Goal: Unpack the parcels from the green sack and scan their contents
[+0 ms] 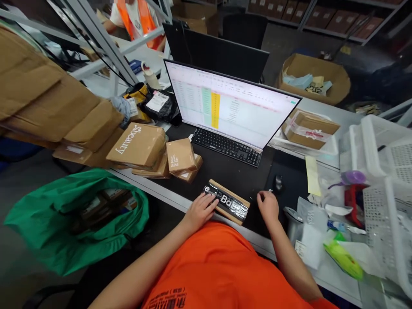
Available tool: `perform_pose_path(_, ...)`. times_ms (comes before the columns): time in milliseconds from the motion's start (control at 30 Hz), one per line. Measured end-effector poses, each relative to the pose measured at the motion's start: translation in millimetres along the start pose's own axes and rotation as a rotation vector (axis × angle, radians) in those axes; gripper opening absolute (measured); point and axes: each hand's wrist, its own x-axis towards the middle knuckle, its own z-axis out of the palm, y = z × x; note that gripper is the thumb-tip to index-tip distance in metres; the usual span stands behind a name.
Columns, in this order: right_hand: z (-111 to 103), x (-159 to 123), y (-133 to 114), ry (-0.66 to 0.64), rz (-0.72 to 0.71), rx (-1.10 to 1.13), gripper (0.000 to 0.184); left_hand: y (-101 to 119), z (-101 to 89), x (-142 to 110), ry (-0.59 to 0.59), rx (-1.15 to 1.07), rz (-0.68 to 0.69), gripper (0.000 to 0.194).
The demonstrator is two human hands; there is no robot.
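Note:
My left hand (202, 209) lies open on a flat cardboard box (233, 218) near the desk's front edge. Its fingers stretch over the glossy black packing tape (227, 199), which has white lettering. To the right of the box, my right hand (268, 205) rests on the black desk mat with its fingers curled in. Whatever those fingers may hold is hidden. A black computer mouse (278, 183) sits just beyond the right hand, apart from it.
A monitor (231, 107) and keyboard (227, 146) stand behind the box. Stacked cardboard boxes (137, 143) and a smaller carton (180, 155) are at left, above a green sack (128, 223) of parcels. White plastic baskets (383, 214) line the right. A person in an orange vest (148, 25) is across the desk.

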Motion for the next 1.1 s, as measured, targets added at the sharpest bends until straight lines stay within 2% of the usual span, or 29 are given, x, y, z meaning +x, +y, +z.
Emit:
perform_pose_path(133, 12.2, -50.7, -6.8, -0.098, 0.059, -0.008, 0.034, 4.3, -0.2, 2.9, 0.03, -0.104, -0.073, 0.033)
perform_pose_path(233, 17.2, -61.7, -8.9, -0.15, 0.087, 0.035, 0.033, 7.2, 3.1, 6.8, 0.045, -0.169, -0.11, 0.029)
perform_pose_path(300, 8.8, -55.2, -8.7, -0.165, 0.108, 0.074, 0.034, 9.2, 4.1, 9.2, 0.038, -0.178, -0.106, 0.03)
perform_pose_path(400, -28.9, -34.2, -20.3, -0.161, 0.133, 0.139, 0.047, 12.3, 1.4, 10.9, 0.011, -0.206, -0.101, 0.034)
perform_pose_path(500, -81.4, -16.0, -65.9, -0.187, 0.007, 0.164, 0.051, 15.2, -3.5, 10.8, 0.021, -0.293, -0.124, 0.035)
perform_pose_path(600, -114.4, -11.4, -139.4, -0.285, -0.319, -0.064, 0.04, 17.4, -5.8, 11.1, 0.05, -0.33, -0.143, 0.036)
perform_pose_path(700, -115.2, -14.6, -203.7, -0.446, -0.528, -0.353, 0.034, 18.6, -4.8, 11.9, 0.052, -0.319, -0.142, 0.039)
perform_pose_path(800, -103.9, -15.9, -235.7, -0.491, -0.632, -0.522, 0.038, 17.8, -3.6, 10.6, 0.038, -0.313, -0.134, 0.041)
perform_pose_path(867, -100.9, -15.9, -242.7, -0.508, -0.653, -0.551, 0.041, 16.5, -3.5, 8.2, 0.013, -0.292, -0.129, 0.042)
perform_pose_path(967, -106.5, -20.0, -242.7, -0.542, -0.601, -0.534, 0.042, 14.7, -3.2, 3.9, -0.009, -0.238, -0.138, 0.042)
perform_pose_path(1100, -121.7, -36.2, -227.1, -0.565, -0.526, -0.59, 0.045, 13.3, 0.3, 1.9, 0.094, -0.09, -0.047, 0.037)
